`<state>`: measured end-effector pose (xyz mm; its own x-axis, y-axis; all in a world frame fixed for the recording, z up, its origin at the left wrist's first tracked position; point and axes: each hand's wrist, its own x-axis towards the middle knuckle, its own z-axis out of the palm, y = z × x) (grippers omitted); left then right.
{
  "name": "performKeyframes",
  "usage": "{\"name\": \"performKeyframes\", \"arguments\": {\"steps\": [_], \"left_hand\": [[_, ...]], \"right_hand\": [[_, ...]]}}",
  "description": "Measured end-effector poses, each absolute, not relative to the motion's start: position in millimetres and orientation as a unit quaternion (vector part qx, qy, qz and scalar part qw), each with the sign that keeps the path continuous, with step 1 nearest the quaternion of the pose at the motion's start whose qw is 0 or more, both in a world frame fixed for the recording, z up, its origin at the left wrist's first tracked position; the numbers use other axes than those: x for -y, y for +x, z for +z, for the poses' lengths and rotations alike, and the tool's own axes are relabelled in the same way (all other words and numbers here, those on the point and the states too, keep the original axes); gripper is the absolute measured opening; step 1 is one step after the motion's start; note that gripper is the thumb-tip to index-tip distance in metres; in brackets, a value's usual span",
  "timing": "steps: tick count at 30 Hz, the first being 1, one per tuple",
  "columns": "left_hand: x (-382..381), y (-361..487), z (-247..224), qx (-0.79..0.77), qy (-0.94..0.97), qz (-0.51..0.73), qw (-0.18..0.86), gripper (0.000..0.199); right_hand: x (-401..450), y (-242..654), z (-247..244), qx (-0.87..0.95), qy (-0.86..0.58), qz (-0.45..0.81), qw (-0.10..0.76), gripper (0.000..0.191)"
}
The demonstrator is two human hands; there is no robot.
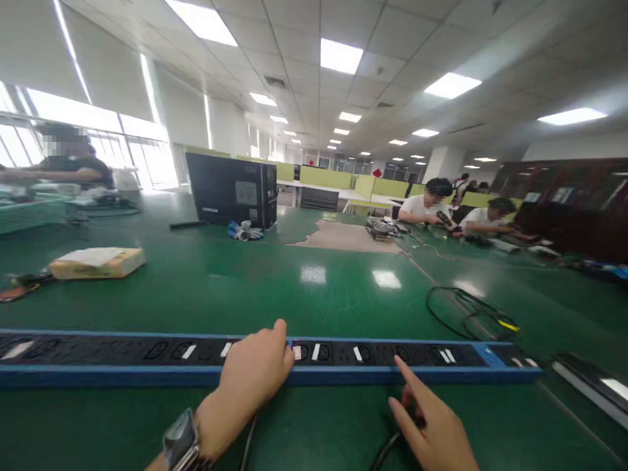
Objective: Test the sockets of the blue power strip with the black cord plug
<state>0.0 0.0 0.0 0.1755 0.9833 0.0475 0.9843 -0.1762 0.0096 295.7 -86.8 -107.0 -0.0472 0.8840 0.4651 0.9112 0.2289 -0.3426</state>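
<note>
A long blue power strip (353, 374) with black sockets lies across the green table in front of me. My left hand (258, 363), a watch (181, 441) on its wrist, is closed over the strip's middle. Its fingertips are hidden, so whatever they grip does not show. A black cable (249, 439) runs down just below that wrist. My right hand (429, 418) is at the strip's near edge, its index finger stretched toward a socket. Its other fingers curl around another black cable (385, 451), partly hidden by the thumb. White labels (358, 354) mark several sockets.
A coiled black cable (471, 311) lies beyond the strip's right end, near a dark flat device (593, 386). Farther back are a tissue pack (98, 263), a black computer case (230, 190) and a green basket (32, 214). Other people sit around the table.
</note>
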Motion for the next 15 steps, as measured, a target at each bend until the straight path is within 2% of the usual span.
{"name": "performKeyframes", "arguments": {"steps": [7, 15], "left_hand": [[0.2, -0.1, 0.4, 0.639, -0.768, -0.034, 0.007, 0.024], [-1.2, -2.5, 4.2, 0.639, -0.769, -0.03, -0.012, 0.024]], "right_hand": [[84.0, 286.0, -106.4, 0.734, -0.624, -0.032, 0.265, 0.052], [79.8, 290.4, -114.7, 0.726, -0.647, -0.015, 0.232, 0.054]]}}
